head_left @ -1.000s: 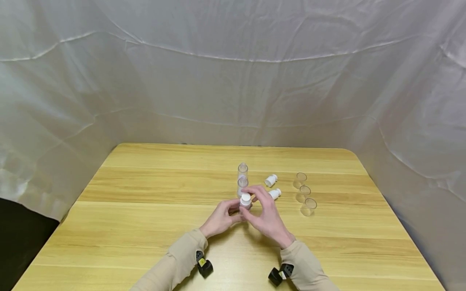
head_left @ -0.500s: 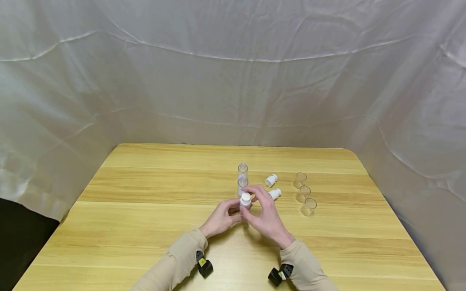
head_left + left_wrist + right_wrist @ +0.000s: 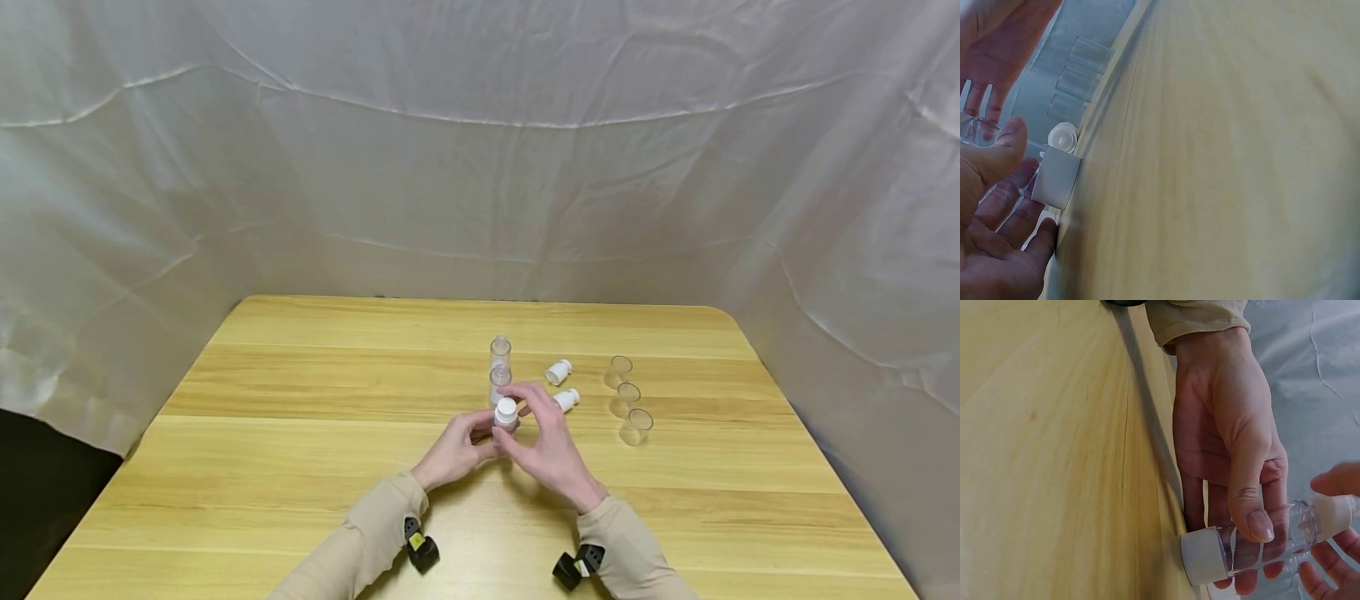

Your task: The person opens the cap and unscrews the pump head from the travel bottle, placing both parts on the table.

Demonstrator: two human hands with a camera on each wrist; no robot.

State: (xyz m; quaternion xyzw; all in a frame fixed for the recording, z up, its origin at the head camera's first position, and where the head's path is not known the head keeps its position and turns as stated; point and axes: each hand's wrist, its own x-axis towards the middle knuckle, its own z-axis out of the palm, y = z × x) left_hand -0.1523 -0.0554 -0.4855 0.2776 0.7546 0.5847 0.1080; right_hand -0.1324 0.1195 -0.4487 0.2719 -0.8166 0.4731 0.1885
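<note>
A clear bottle [image 3: 1260, 547] with a white base [image 3: 1057, 178] and a stepped white pump top [image 3: 506, 410] stands upright between both hands. My left hand [image 3: 455, 452] holds the clear body, thumb on the near side and fingers behind. My right hand [image 3: 551, 450] curves around the white top, its thumb [image 3: 1338, 480] on one side and fingers [image 3: 1329, 565] on the other; in the right wrist view a small gap shows beside the thumb. Just beyond stand two clear bottles, the nearer one [image 3: 500, 386] and the farther one [image 3: 500, 352].
Two white pump heads, one farther [image 3: 558, 372] and one nearer [image 3: 567, 399], lie on their sides right of the bottles. Three clear caps [image 3: 636, 427] stand in a row farther right. A wooden table [image 3: 262, 467] carries everything, with grey sheeting [image 3: 480, 183] behind.
Both hands and the bottle stay in almost the same place. Only a very slight shift of the right thumb shows at the bottle.
</note>
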